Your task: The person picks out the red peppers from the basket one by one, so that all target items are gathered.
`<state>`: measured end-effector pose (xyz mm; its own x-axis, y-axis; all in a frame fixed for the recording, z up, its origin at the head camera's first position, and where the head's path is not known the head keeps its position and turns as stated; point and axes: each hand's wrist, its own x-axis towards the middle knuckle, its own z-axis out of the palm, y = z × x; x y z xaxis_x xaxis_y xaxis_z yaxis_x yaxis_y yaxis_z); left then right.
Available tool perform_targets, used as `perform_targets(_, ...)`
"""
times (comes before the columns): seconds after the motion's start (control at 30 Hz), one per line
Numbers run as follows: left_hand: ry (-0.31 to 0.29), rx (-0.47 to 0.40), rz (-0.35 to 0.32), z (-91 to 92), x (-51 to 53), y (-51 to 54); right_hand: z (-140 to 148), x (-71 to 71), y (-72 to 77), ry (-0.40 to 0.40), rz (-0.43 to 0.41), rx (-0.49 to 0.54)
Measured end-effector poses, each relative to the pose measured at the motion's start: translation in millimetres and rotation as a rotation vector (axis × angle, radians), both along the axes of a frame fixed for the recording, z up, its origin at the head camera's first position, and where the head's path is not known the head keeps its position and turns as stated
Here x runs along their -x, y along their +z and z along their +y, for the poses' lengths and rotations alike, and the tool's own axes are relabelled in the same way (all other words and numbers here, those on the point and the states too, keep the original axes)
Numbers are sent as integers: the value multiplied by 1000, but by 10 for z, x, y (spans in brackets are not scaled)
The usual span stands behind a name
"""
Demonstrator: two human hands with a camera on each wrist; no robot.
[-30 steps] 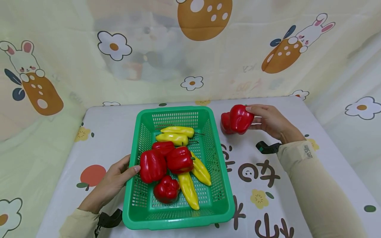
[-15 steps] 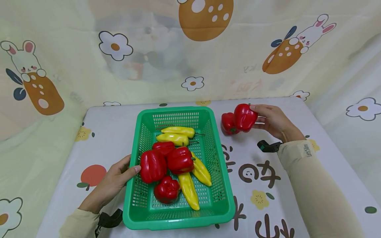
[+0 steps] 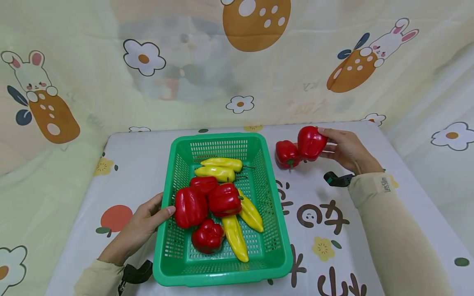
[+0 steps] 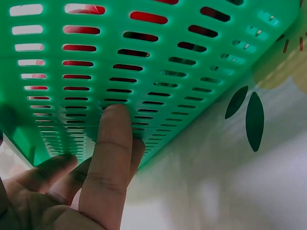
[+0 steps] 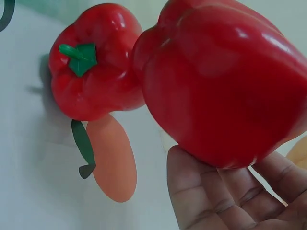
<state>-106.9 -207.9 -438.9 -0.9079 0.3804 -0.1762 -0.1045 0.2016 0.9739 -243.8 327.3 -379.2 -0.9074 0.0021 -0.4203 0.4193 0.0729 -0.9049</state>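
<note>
My left hand (image 3: 142, 222) holds the left rim of a green perforated basket (image 3: 222, 280), its thumb over the edge. In the left wrist view its fingers (image 4: 109, 158) lie against the basket's outer wall. To the right, my right hand (image 3: 349, 150) grips a red bell pepper (image 3: 312, 143) between thumb and fingers, at the table's far side. A second red bell pepper (image 3: 286, 154) rests on the cloth just left of it; in the right wrist view its green stem (image 5: 81, 58) shows, and the held pepper overlaps its edge. Whether the two touch, I cannot tell.
Several red bell peppers (image 3: 190, 207) and long yellow peppers (image 3: 235, 238) lie in the basket. A printed white cloth (image 3: 329, 263) covers the table. Behind it hangs a patterned curtain (image 3: 200, 111).
My right hand has moved right and slightly up with its bell pepper, uncovering more of the one on the cloth, which has turned so its stem shows. My left hand stays put.
</note>
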Motion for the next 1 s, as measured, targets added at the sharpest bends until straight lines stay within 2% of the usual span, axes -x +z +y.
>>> perform_targets(0.47,-1,-6,-14,1,-1,19,67,80,-92,-47,-29,-49)
perform_targets(1.0,4,2,-22,9,-5,42,153,117,-294,-63,-91,-103)
